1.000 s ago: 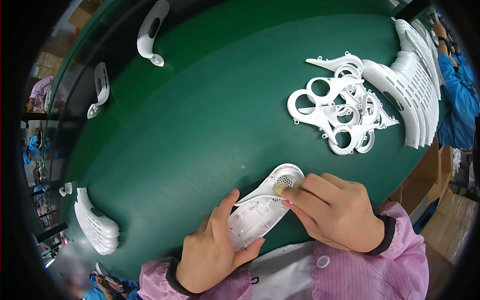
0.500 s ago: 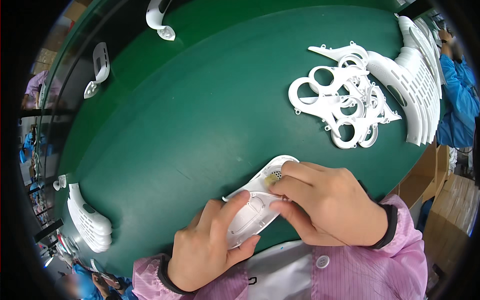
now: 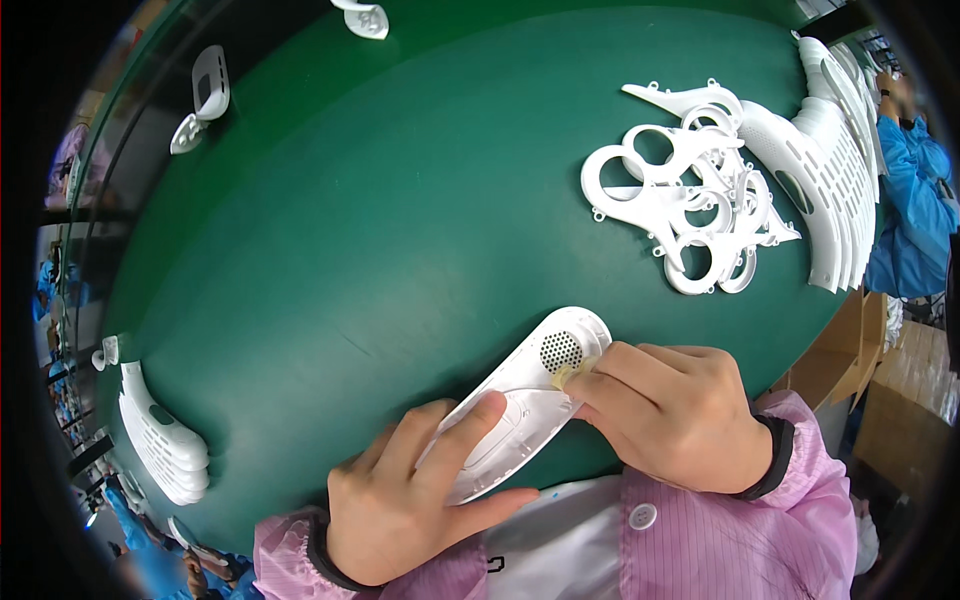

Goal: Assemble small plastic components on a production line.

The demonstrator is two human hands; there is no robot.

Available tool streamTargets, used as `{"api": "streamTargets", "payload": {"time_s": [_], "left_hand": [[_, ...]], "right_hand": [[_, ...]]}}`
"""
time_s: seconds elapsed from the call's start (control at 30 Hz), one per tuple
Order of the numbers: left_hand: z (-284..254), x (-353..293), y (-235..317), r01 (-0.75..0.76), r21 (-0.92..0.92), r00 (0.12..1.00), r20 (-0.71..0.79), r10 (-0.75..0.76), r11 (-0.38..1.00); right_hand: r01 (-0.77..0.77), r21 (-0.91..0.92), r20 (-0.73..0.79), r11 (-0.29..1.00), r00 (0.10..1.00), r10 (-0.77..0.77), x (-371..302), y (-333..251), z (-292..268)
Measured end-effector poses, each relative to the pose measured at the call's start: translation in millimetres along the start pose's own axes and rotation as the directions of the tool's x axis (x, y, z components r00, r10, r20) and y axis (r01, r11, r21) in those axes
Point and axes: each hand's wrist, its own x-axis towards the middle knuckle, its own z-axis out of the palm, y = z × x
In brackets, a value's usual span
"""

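Observation:
A long white plastic shell [image 3: 535,420] with rounded ends lies slantwise in front of me, its hollow inner side up. A round patch of small holes [image 3: 560,351] shows near its far end. My left hand [image 3: 405,490] grips the near end, index finger laid inside the shell and thumb stretched along the near side. At the shell's right edge, my right hand [image 3: 670,415] is closed in a pinch on a small yellowish piece [image 3: 568,376], just below the holes. The fingertips partly hide this piece, and its kind is unclear.
White ring-shaped plastic parts [image 3: 640,212] lie heaped at the right, beside a stack of slotted white covers [image 3: 835,190]. More slotted covers [image 3: 160,440] are stacked at the left. Curved white parts [image 3: 210,85] lie at the far left. Cardboard boxes [image 3: 905,410] stand beyond the right edge.
My right hand has shifted right and slightly down with the yellowish piece, uncovering the round patch of holes. My left thumb has stretched farther out. The curved white parts sit higher in view.

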Motion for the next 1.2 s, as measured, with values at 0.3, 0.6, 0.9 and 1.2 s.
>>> {"api": "streamTargets", "payload": {"time_s": [0.3,0.6,0.9,1.2], "left_hand": [[0,6,1,0.034,-0.109,0.999,0.001,-0.034,0.993],[-50,24,-29,0.137,-0.140,0.964,-0.208,-0.164,0.981],[-133,79,-261,0.335,0.038,0.763,-0.598,-0.247,0.941],[-97,176,-175,0.262,0.053,0.827,-0.528,-0.195,0.964]], "right_hand": [[-0.062,-0.008,0.100,0.998,0.993,0.062,2,-3,-9],[-0.242,0.018,-0.192,0.970,0.951,0.241,24,32,-46],[-0.195,-0.193,-0.148,0.962,0.975,0.168,48,54,-26],[-0.107,0.421,0.095,0.901,0.993,0.074,49,14,-34]]}}
